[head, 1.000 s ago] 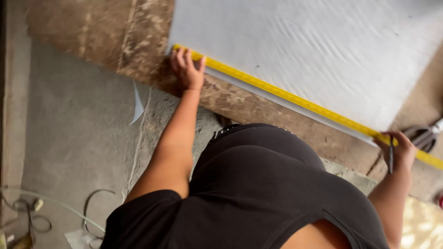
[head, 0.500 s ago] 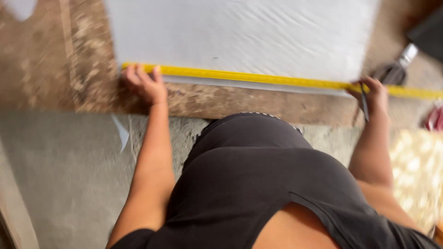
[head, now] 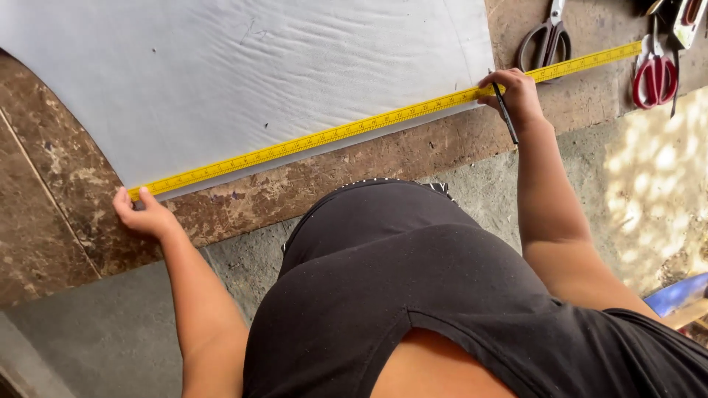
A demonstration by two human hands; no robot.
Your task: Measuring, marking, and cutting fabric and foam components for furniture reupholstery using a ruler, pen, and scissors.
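Since the picture from half a second ago, the view has swung, so the yellow tape measure (head: 346, 131) now slants up from the lower left to the upper right of the frame, and both scissors show at the top right.

I see the left hand (head: 144, 215) at the left side of the frame. Its fingers press the end of the tape down at the corner of the big grey sheet (head: 243, 74). The right hand (head: 516, 96) is at the upper right. It holds the tape flat at the sheet's other corner and pinches a dark pen (head: 506, 114) that points down. The tape lies along the sheet's near edge, on the brown stone floor (head: 51, 221).

I think this is the measuring step: the tape is pulled tight and the pen is ready. The next move needs both hands kept still so the tape does not slide, and the pen tip turned onto the sheet right beside the tape.

Grey scissors (head: 544, 40) and red scissors (head: 655, 74) lie well apart from the hands.
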